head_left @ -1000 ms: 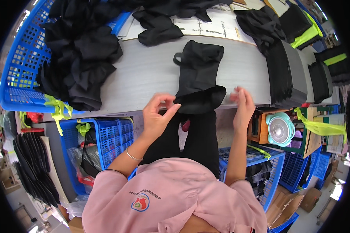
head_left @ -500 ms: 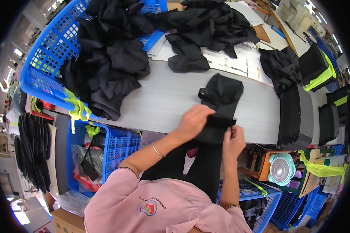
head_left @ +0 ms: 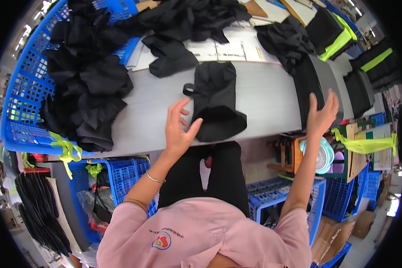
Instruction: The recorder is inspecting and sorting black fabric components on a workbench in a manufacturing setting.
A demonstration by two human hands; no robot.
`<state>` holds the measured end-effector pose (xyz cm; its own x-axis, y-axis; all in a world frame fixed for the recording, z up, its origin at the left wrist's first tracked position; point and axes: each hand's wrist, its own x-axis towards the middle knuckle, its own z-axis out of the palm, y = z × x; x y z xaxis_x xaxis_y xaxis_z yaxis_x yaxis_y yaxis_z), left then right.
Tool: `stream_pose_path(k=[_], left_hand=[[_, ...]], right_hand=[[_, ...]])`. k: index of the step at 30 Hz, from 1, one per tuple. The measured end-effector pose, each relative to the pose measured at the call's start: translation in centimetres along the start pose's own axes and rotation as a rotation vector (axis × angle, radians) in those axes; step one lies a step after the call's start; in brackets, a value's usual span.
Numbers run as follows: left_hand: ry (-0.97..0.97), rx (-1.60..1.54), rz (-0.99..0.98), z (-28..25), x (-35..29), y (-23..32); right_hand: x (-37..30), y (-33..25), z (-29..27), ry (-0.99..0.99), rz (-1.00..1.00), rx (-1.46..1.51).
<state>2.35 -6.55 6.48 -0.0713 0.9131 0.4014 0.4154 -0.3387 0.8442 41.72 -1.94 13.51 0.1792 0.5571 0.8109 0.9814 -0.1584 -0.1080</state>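
Right hand [head_left: 321, 117] has moved to the grey-black sheet stack [head_left: 328, 77], frame right; left hand [head_left: 179, 135] beside the black fabric pouch [head_left: 215, 91], centre, unheld; both hands' fingers open.

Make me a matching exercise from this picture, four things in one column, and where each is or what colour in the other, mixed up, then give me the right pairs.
Column one:
1. Looped black fabric piece
2. Left hand
3. Right hand
4. Round fan

Column two:
A. In front of the stack of black and grey sheets, from this view
B. Turquoise in colour
C. Lying on the grey table
D. Curved, at the left edge of the fabric piece

Right pairs: 1-C, 2-D, 3-A, 4-B
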Motion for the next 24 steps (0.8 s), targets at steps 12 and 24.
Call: stream_pose_path(k=[12,24], left_hand=[[0.012,-0.384,-0.191,0.8,-6.0,2.8],[-0.427,-1.205,-0.470,4.7,-8.0,5.8]], right_hand=[[3.3,10.3,2.2,-0.273,0.095,-0.010],[-11.6,-13.2,-13.2,-0.169,-0.164,0.522]])
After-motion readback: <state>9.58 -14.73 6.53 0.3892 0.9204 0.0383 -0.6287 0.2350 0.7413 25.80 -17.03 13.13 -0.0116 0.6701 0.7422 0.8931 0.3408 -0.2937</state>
